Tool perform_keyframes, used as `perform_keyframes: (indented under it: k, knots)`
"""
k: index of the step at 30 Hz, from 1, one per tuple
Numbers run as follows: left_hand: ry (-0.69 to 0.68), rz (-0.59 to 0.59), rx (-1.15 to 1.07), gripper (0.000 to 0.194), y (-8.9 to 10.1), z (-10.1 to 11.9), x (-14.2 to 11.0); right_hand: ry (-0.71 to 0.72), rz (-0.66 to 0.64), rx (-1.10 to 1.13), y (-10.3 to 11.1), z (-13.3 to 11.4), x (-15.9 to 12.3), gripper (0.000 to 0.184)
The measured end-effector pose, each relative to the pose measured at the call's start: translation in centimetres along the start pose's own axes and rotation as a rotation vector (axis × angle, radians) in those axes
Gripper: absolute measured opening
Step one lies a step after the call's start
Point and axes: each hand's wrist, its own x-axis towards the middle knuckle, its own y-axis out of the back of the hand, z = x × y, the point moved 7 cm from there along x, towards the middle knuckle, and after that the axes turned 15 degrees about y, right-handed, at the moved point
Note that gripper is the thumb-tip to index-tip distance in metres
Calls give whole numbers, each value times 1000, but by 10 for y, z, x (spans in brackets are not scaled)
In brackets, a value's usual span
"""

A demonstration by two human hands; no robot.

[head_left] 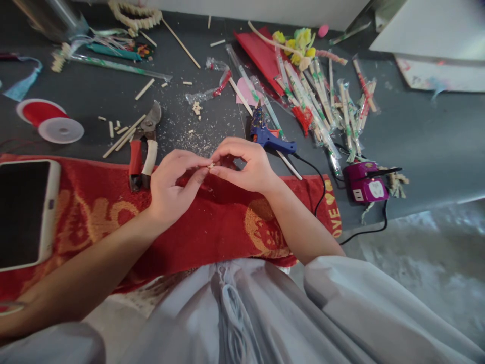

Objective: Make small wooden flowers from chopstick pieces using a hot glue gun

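I pinch a small pale piece (211,165) between the fingertips of my left hand (172,189) and my right hand (244,164), thumb and forefinger closed on it from either side, the two sets of fingertips meeting over a red towel (212,227) with yellow patterning. The piece is mostly hidden by my fingers, its exact shape too small to tell.

Just left of my grip, pruning shears (150,124) with one red and one white handle lie partly on the towel, blades pointing away from me, beside pale sticks (125,137) and short cut lengths. Farther left sit a spool of red thread (47,114) and, nearer to me, a dark-screened device (25,215) in a white frame, on the towel.

Directly beyond my grip, pale crumbs (182,136) are scattered over the gray tabletop (223,65), around a small cluster of joined pieces (197,108). A blue glue gun (271,137) rests just beyond my right hand; past it, to the right, wrapped sticks (310,101) lie in a loose heap near yellow flowers (301,43). Well to the right of the grip stands a purple power block (366,182), with black cords beside it.
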Motion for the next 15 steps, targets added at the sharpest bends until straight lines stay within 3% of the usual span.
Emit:
perform_keyframes:
  k: [6,15]
  knots:
    - [75,-5,-58,21,0,-6,-3,-6,-11,17,-1,0,0,28]
    - [26,20,-39,5,2,-2,-3,5,-5,25,-1,-1,0,31]
